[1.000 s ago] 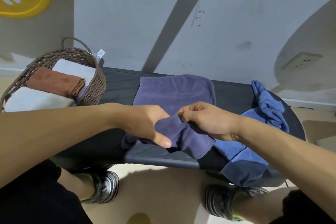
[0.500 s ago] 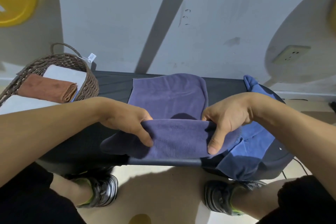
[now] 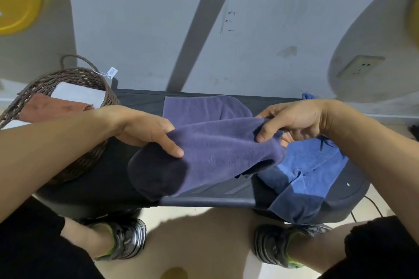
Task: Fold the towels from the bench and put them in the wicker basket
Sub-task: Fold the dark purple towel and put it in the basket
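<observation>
The left hand (image 3: 145, 130) pinched the purple towel (image 3: 217, 154) at its left side, thumb on top. The right hand (image 3: 292, 120) pinched the right side, thumb over the cloth. The towel was lifted between them above the bench (image 3: 204, 200), its far half lying flat on the bench and its near left part hanging in shadow. A blue towel (image 3: 310, 170) lay crumpled just right of it, draped over the near edge. The basket (image 3: 74, 77) sat at the bench's left end, holding a brown towel (image 3: 52, 107) and white towels (image 3: 79, 95).
</observation>
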`<action>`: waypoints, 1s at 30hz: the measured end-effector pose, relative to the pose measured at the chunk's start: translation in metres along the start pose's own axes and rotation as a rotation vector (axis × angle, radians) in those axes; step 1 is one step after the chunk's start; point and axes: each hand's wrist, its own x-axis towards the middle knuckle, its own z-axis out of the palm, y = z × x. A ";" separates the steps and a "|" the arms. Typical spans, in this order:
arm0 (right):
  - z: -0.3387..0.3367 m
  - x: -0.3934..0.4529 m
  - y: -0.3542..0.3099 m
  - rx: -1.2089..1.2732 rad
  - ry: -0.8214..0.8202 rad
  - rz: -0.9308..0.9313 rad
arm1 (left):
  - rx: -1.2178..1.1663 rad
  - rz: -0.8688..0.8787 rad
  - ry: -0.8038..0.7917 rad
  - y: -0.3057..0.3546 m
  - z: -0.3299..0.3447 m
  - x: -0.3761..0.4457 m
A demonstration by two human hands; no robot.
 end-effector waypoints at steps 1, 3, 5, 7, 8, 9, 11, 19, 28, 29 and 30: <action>-0.002 0.001 0.001 0.008 0.048 0.002 | -0.023 0.025 0.061 -0.001 -0.002 0.001; -0.005 0.006 0.002 0.021 0.156 -0.002 | -0.012 0.097 0.317 -0.004 -0.008 0.007; -0.005 0.011 0.003 0.079 0.247 -0.030 | 0.054 0.152 0.682 -0.007 -0.017 0.015; -0.006 0.017 0.004 0.124 0.362 -0.079 | 0.079 0.203 0.940 -0.013 -0.027 0.022; -0.008 0.021 0.006 0.132 0.428 -0.104 | 0.056 0.234 0.992 -0.015 -0.031 0.025; -0.008 0.023 0.007 0.134 0.497 -0.130 | 0.040 0.255 1.032 -0.017 -0.033 0.027; -0.003 0.029 0.007 0.147 0.624 -0.164 | 0.036 0.227 1.156 -0.022 -0.038 0.032; 0.025 0.052 0.029 -0.826 0.432 0.176 | 0.413 -0.377 0.719 -0.046 -0.028 0.031; 0.071 0.096 0.101 -0.919 0.559 0.257 | 0.046 -0.379 0.544 -0.092 0.020 0.050; 0.072 0.098 0.106 -0.923 0.587 0.204 | 0.030 -0.369 0.538 -0.092 0.020 0.049; 0.071 0.098 0.107 -0.896 0.603 0.174 | 0.029 -0.358 0.537 -0.091 0.019 0.049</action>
